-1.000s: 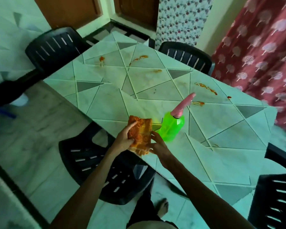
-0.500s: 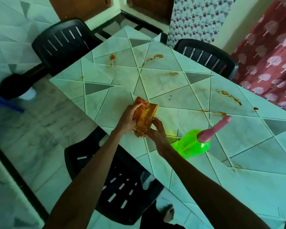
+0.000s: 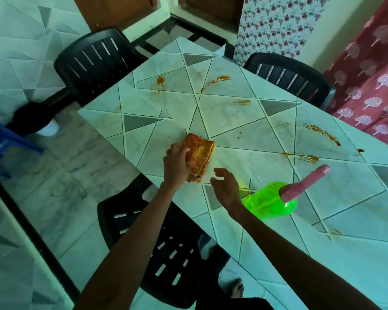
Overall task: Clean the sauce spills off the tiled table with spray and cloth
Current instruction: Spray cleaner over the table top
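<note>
My left hand (image 3: 175, 163) grips a folded orange cloth (image 3: 199, 158) and holds it on the tiled table (image 3: 229, 121) near the front-left edge. My right hand (image 3: 225, 186) hovers just right of the cloth, fingers loosely spread, holding nothing. A green spray bottle (image 3: 270, 203) with a pink trigger head (image 3: 305, 183) stands to the right of that hand. Orange sauce spills mark the table: a blob (image 3: 160, 81) and a streak (image 3: 217, 79) at the far end, a smear (image 3: 242, 101) mid-table, a long trail (image 3: 323, 133) and a smear (image 3: 307, 157) on the right.
Black plastic chairs stand at the far left (image 3: 96, 61), the far right (image 3: 287, 77) and tucked under the near edge (image 3: 157, 249). A red patterned curtain (image 3: 372, 81) hangs on the right. A blue chair (image 3: 0, 144) sits at the left edge.
My right hand has let go of the cloth and drawn back towards the bottle. My left hand now holds the cloth alone, lower on the table.
</note>
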Demonstrator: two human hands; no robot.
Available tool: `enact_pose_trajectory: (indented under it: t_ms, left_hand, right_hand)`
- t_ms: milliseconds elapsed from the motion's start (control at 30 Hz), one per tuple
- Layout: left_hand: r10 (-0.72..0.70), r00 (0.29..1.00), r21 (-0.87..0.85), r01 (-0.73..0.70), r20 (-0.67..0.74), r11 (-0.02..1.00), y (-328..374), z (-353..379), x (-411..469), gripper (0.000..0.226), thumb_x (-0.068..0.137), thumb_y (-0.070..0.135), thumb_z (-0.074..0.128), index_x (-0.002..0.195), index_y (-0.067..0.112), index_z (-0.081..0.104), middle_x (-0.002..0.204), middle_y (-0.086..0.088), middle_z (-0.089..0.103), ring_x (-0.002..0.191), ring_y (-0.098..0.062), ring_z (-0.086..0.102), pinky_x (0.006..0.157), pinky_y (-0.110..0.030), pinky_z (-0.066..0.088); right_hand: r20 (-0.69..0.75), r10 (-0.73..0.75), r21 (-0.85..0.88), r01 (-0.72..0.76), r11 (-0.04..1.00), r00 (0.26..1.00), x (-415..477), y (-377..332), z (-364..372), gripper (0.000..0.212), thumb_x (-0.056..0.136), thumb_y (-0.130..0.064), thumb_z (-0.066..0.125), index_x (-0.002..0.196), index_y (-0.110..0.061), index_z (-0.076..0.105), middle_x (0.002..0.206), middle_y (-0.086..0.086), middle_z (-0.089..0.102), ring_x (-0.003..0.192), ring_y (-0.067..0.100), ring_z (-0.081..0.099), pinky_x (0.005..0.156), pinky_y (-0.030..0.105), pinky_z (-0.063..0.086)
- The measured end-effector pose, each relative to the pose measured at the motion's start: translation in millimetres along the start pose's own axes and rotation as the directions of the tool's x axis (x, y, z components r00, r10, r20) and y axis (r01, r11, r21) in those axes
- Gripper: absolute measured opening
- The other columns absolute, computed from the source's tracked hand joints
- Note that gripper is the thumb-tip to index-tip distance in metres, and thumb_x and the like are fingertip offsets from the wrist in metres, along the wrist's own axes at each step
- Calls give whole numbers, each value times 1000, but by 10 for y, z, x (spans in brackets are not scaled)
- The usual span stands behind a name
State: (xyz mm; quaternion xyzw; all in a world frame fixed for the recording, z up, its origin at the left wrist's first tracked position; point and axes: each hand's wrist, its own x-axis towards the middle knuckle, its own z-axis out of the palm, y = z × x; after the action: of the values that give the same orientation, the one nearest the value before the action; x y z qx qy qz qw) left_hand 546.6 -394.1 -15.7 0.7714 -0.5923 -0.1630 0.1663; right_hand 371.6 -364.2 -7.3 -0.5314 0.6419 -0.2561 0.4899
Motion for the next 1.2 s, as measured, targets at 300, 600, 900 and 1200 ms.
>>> enact_pose_trajectory:
  t_ms: [300, 600, 900, 1200]
  left_hand:
    - [339, 941, -48, -337, 21, 940, 286, 368, -953, 26, 81, 7, 68, 105, 16, 69, 104, 0, 68, 103, -20, 59, 88, -34, 45]
    - [362, 900, 76, -390, 243, 918, 394, 884, -1131, 70, 75, 56, 56, 133, 17, 54, 142, -15, 47, 127, -37, 48, 100, -50, 45]
    - [351, 892, 126, -397, 284, 909, 492, 930, -1070, 78, 63, 51, 63, 133, 17, 53, 146, -12, 45, 133, -38, 43, 101, -55, 41]
    - [519, 831, -49, -520, 200, 853, 1200, 1091, -676, 51, 64, 21, 81, 112, 11, 65, 116, -10, 64, 105, -34, 62, 80, -42, 56]
  right_hand:
    - [75, 231, 232, -242, 942, 970, -1052, 382, -716, 23, 101, -31, 58, 94, -11, 67, 84, 0, 66, 76, 15, 62, 66, 29, 55]
    - [-573, -204, -121, 165, 979, 794, -1232, 298, -1333, 91, 64, -44, 90, 134, -13, 40, 134, -7, 36, 119, 26, 47, 90, 40, 50]
    - [-577, -305, -41, 347, 937, 758, -795, -306, -1278, 78, 81, -40, 75, 144, -6, 43, 127, 13, 61, 103, 16, 63, 74, 1, 43]
    - [-698, -60, 256, 326, 910, 714, -685, -179, -1982, 36, 102, -33, 58, 133, -15, 56, 102, -1, 71, 64, 16, 75, 59, 30, 57]
